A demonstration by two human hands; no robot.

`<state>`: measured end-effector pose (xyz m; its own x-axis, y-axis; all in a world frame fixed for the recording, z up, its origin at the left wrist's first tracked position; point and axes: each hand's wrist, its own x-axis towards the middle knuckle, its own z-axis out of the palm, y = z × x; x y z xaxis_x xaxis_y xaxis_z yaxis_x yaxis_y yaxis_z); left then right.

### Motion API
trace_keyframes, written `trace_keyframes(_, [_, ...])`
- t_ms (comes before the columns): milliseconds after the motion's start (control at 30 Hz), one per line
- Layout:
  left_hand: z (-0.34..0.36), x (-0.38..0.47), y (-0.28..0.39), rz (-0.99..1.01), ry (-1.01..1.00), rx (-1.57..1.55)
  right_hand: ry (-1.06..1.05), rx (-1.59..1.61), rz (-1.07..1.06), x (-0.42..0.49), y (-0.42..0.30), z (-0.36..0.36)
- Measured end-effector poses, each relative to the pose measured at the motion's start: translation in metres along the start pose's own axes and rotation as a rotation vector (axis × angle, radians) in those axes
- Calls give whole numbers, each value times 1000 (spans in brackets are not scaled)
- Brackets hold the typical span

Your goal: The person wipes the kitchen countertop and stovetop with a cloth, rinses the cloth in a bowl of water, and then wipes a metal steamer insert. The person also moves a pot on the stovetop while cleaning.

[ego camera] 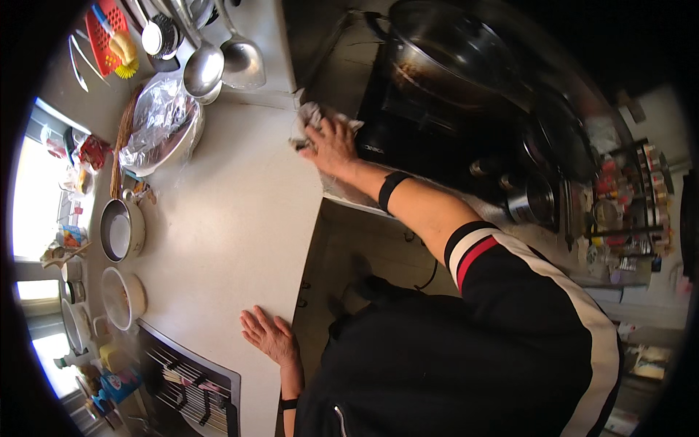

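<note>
My right hand (333, 145) presses a crumpled cloth (311, 116) against the corner where the pale countertop (229, 196) meets the stove surround. Its fingers are spread over the cloth, and the hand is slightly blurred. Just right of it lies the black gas stove (426, 142), with a large glass-lidded pot (437, 71) on it. My left hand (270, 336) rests palm down on the front edge of the countertop, fingers apart, holding nothing. Both wrists wear black bands.
A plastic-covered bowl (164, 125), a saucepan (121, 229) and a white bowl (124, 297) line the back wall. Ladles (203, 68) hang above the far corner. A sink with a metal rack (188, 388) is at lower left. A small steel pot (529, 202) stands right of the stove.
</note>
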<state>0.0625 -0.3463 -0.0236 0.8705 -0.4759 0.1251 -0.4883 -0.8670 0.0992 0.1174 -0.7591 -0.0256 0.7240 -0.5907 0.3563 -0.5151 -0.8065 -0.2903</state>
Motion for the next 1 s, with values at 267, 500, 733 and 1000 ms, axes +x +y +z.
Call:
trace_keyframes(267, [11,-2,-7,13,33,-18,-9,15,-231,-98,-17,-43])
trace_keyframes(500, [12,-2,-10,41,45,-62,-171,-142,-232,-156,56,-115])
trace_keyframes(733, [13,-1,-10,25,35,-58,236,5,485,-124,122,-197])
trace_keyframes(1000, [6,-2,-8,31,16,-90,274,-359,504,-189,93,-124])
